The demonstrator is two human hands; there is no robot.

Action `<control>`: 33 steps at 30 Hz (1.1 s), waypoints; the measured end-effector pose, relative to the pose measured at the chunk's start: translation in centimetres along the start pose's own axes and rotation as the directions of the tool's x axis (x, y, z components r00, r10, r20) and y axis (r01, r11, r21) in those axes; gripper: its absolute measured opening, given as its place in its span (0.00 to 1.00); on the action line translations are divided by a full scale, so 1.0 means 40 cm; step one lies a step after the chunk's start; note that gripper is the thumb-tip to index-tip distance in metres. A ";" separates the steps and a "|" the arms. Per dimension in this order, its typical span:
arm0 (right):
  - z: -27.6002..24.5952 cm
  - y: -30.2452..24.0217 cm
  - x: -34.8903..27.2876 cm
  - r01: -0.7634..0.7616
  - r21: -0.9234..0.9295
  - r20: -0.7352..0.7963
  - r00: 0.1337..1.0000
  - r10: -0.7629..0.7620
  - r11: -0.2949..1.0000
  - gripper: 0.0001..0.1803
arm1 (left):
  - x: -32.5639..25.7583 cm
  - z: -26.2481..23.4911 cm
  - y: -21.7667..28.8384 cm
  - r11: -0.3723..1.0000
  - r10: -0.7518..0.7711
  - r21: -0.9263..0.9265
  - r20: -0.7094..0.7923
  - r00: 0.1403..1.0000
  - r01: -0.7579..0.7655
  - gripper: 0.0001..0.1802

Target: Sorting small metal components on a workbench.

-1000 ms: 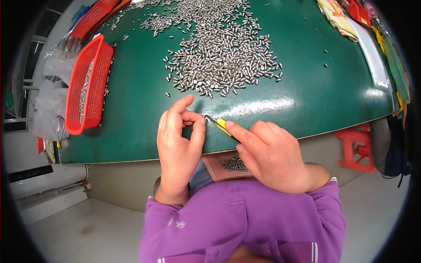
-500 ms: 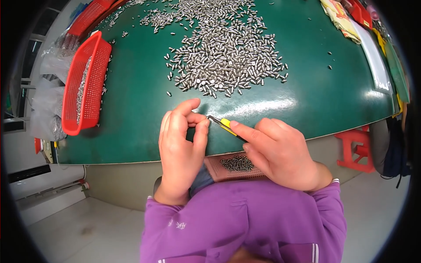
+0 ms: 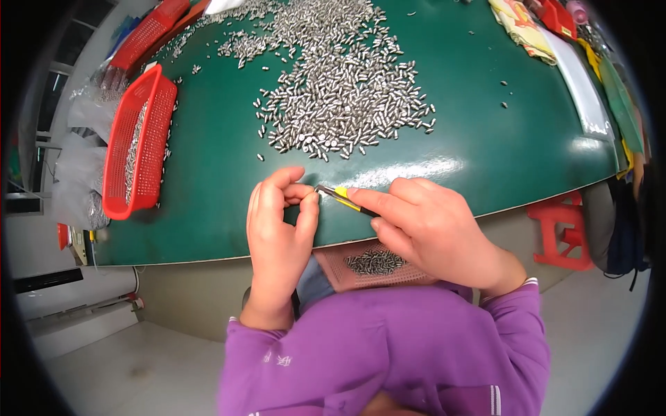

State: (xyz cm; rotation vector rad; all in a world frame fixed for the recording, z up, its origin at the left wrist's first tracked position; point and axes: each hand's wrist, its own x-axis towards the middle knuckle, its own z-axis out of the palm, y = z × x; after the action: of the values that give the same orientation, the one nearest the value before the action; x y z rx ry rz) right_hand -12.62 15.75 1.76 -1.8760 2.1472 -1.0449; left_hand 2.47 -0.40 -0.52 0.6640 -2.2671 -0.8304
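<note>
The right hand (image 3: 430, 225) is pinching yellow-handled tweezers (image 3: 345, 199), tips meeting the left hand's (image 3: 277, 232) closed fingertips at the near edge of the green table (image 3: 208, 180); grey floor lying below.

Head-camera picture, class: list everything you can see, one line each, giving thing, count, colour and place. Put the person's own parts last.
Table: one, green, fills the upper picture.
Small metal pins: too many to count, silver, heaped at the table's middle.
Basket: one, red mesh, at the table's left edge, more pins inside.
Tray: one, pinkish, perforated, on the lap below the table edge, a few pins on it.
Stool: one, red, on the floor at right.
Tweezers: one, yellow and dark, in the right hand's grip.
Left hand: fingertips pinched at the tweezer tips.
Right hand: holds the tweezers.
Sleeves: purple.
</note>
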 end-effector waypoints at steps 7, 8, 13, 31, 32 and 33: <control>-0.119 0.114 -0.044 -0.415 -0.218 -0.526 0.812 0.252 0.883 0.20 | 0.013 0.009 0.027 0.999 -0.022 0.049 -0.015 1.000 0.023 0.19; -0.133 0.143 -0.048 -0.475 -0.265 -0.543 0.793 0.277 0.839 0.20 | 0.020 0.014 0.033 0.998 -0.025 0.057 -0.018 1.000 0.026 0.19; -0.128 0.208 -0.040 -0.536 -0.389 -0.551 0.787 0.277 0.749 0.19 | 0.054 0.043 0.035 0.993 0.067 0.094 0.013 0.998 -0.068 0.18; 0.039 0.057 0.080 0.063 -0.026 -0.172 0.983 -0.066 0.998 0.06 | 0.054 0.059 0.045 0.996 0.061 -0.078 0.147 0.987 -0.050 0.27; 0.038 0.055 0.079 0.053 0.003 -0.186 0.981 -0.051 0.999 0.06 | 0.051 0.059 0.040 0.993 0.081 -0.090 0.136 0.987 -0.069 0.28; 0.039 0.053 0.078 0.052 0.005 -0.181 0.982 -0.050 0.999 0.06 | 0.048 0.059 0.036 0.991 0.101 -0.102 0.125 0.987 -0.089 0.28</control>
State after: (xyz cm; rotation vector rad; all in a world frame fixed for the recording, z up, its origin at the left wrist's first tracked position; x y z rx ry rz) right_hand -14.33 12.25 0.51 -1.9088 2.1932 -1.2803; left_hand -0.81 0.28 -0.20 0.4660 -2.3373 -0.9538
